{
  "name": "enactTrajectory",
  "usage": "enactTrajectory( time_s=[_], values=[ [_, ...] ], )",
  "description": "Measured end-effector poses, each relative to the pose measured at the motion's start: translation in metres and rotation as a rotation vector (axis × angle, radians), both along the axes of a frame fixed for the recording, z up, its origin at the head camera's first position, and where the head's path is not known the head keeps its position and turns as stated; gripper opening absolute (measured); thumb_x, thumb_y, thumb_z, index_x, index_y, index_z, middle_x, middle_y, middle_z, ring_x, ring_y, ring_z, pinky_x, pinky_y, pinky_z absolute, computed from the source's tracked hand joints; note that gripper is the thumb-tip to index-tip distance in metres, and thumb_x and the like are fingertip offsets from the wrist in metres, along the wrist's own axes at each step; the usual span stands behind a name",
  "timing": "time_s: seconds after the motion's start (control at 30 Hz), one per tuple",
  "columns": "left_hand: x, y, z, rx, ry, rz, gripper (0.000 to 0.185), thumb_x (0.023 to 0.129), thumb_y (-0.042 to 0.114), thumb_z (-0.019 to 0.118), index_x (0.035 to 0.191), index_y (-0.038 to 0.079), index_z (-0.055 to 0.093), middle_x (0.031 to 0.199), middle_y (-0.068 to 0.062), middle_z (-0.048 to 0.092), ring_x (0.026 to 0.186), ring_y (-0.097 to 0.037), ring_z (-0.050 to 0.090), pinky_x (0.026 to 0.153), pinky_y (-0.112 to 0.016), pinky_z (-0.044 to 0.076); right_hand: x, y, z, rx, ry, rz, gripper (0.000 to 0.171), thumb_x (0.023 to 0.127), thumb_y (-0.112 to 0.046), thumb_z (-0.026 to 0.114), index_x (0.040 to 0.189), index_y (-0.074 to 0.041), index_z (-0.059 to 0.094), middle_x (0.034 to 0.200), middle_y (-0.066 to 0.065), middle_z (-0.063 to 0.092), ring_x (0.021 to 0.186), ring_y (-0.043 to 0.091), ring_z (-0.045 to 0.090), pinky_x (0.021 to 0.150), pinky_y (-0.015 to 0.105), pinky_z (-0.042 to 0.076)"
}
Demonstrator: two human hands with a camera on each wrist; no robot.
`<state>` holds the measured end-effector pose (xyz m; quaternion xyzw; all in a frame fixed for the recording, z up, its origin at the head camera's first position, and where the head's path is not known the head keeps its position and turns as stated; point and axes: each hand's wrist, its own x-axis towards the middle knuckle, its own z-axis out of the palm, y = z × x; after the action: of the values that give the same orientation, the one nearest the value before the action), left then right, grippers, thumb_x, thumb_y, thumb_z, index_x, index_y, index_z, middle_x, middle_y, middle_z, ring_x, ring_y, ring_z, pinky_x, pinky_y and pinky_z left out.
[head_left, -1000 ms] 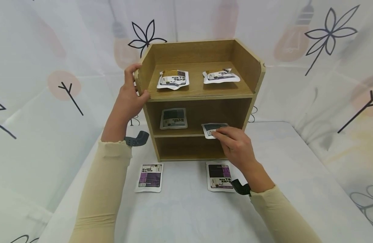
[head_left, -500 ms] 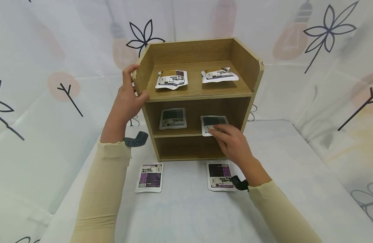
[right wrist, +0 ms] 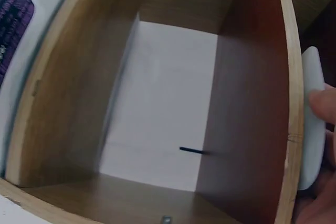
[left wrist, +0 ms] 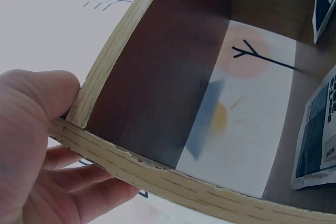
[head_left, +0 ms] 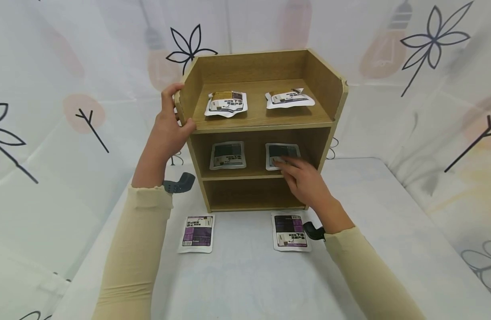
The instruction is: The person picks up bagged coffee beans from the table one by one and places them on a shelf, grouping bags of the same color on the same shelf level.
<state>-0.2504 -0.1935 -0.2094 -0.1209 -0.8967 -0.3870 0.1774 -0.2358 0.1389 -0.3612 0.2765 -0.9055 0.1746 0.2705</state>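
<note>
You have a white cloth-covered table (head_left: 237,284) in front of you, cut off at the bottom edge of the head view, with patterned fabric hung behind it. On it stands a wooden shelf unit (head_left: 325,95) with an open top tier, a middle shelf and a bottom compartment whose back corners lie in shadow.

Your left hand (head_left: 167,129) grips the front left corner of the unit's side wall: the thumb lies inside on the top tier and the fingers wrap round the outside. The left wrist view shows only the thumb and parts of the fingers (left wrist: 79,195) against the chipped board edge.

Your right hand (head_left: 305,180) reaches into the middle shelf, its fingers stretched fairly flat onto the dark pouch (head_left: 280,153) that lies at the right of that shelf. The fingers cover the pouch's lower right part, so you cannot tell whether the thumb pinches its edge. In the right wrist view only a white rim of the pouch (right wrist: 311,119) and a fingertip show at the frame's right edge.

A second dark pouch (head_left: 228,155) lies at the left of the same shelf, well apart from the first. Two gold-topped pouches (head_left: 226,103) lie on the top tier. Two purple pouches (head_left: 197,233) lie on the table before the unit; your right wrist crosses a corner of the right one. All the print is too small to read.
</note>
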Motion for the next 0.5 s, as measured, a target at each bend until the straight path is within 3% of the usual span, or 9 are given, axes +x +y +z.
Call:
enactTrajectory(
  time_s=[0.5],
  values=[
    [-0.001,-0.001,-0.001,0.004,-0.002,-0.003,0.071,0.093,0.013,0.048,0.142,0.046,0.009,0.144,-0.016,0.036,0.128,-0.039,0.049,0.094,-0.056,0.049,-0.011,-0.005,0.016,0.065,-0.212,-0.086,0.036,0.098,-0.016,0.049,0.132,-0.013,0.058,0.142,0.011,0.053,0.131,0.033,0.050,0.105,0.050,0.043]
  ],
)
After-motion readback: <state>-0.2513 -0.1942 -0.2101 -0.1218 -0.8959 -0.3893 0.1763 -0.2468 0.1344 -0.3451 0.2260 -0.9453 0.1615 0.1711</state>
